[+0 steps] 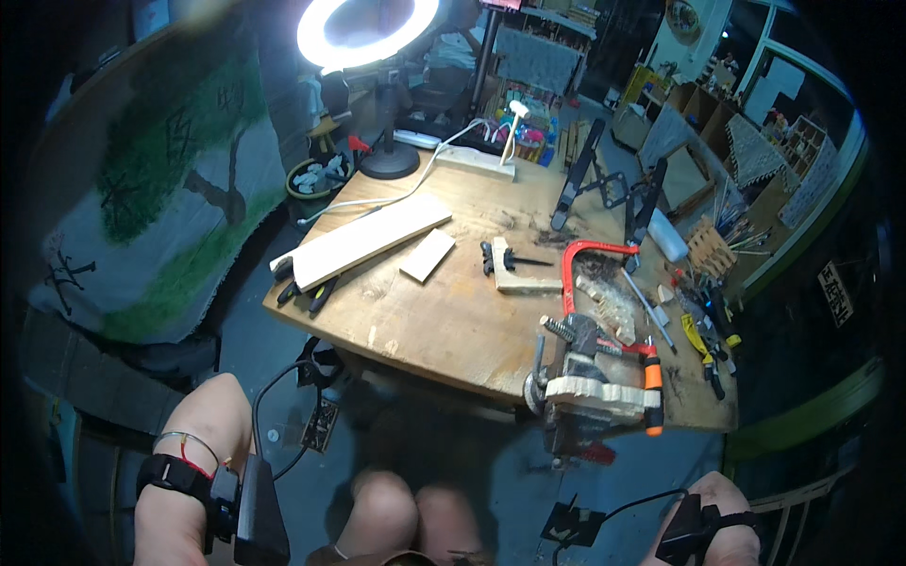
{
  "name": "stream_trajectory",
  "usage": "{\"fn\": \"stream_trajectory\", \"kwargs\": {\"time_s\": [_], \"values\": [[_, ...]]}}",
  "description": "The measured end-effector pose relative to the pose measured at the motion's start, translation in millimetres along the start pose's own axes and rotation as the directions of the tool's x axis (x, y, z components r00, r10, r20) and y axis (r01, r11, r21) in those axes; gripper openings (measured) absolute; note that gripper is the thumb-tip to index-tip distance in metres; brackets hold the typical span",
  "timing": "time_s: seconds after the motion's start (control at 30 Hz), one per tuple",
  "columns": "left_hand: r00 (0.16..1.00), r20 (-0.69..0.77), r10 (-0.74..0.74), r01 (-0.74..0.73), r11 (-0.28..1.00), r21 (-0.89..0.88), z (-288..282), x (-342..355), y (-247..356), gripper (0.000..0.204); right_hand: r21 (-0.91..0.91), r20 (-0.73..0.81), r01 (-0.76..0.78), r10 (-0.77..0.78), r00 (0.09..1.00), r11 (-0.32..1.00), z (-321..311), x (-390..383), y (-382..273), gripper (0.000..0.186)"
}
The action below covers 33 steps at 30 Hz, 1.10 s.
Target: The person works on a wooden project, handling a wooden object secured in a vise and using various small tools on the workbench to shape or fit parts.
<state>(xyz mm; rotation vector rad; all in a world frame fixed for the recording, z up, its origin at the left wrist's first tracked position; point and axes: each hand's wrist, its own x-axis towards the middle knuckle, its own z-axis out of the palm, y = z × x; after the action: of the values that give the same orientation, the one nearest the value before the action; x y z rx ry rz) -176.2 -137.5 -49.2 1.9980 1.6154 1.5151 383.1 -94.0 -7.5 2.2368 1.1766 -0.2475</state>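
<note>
My left hand (219,401) is at the lower left, off the workbench's near edge, with a thin bangle and a black strap at its wrist. Its fingers are hidden from view. My right hand (719,492) is low on the right, below the bench corner, also with its fingers out of sight. Nothing held shows at either hand. Closest to the right hand is a bench vise (578,363) on the bench's near edge. A rough-edged wooden piece (595,390) sits at it, beside a red clamp (568,274) with an orange-ended handle.
The wooden workbench (425,321) carries a long board (373,241), a small wood block (427,255), an L-shaped wooden piece (510,278) and yellow-handled tools (698,340). A ring lamp (368,33) stands behind, near a white mallet (517,111). A painted cloth (170,189) hangs left.
</note>
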Motion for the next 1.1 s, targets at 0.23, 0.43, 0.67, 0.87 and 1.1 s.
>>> {"fn": "stream_trajectory", "kwargs": {"time_s": [0.23, 0.43, 0.67, 0.87, 1.1], "values": [[0.981, 0.179, -0.077, 0.094, 0.992, -0.086, 27.3, 0.4, 3.1, 0.074, 0.085, -0.209, 0.227, -0.206, 0.956, 0.970, 95.5, 82.2, 43.8, 0.024], [0.947, 0.296, -0.122, 0.177, 0.970, -0.167, 49.0, 2.7, -10.6, 0.076, 0.211, -0.131, 0.092, -0.066, 0.989, 0.973, 32.4, 0.2, -14.5, 0.022], [0.941, 0.334, 0.053, 0.040, 0.963, -0.268, 67.1, 18.3, -5.3, 0.078, 0.281, -0.952, 0.744, 0.079, 0.295, 0.606, 17.6, -52.3, -53.2, 0.038], [0.842, 0.217, 0.493, -0.311, 0.775, -0.550, 102.5, 71.9, 21.8, 0.080, -0.530, -0.791, 0.847, 0.372, -0.485, -0.023, -23.4, -79.6, -114.2, 0.058], [0.661, 0.439, 0.609, -0.228, 0.720, -0.656, 163.4, 116.6, 40.2, 0.084, -0.114, -0.985, 0.985, -0.141, -0.096, 0.126, -14.4, -45.4, -156.1, 0.088]]}}
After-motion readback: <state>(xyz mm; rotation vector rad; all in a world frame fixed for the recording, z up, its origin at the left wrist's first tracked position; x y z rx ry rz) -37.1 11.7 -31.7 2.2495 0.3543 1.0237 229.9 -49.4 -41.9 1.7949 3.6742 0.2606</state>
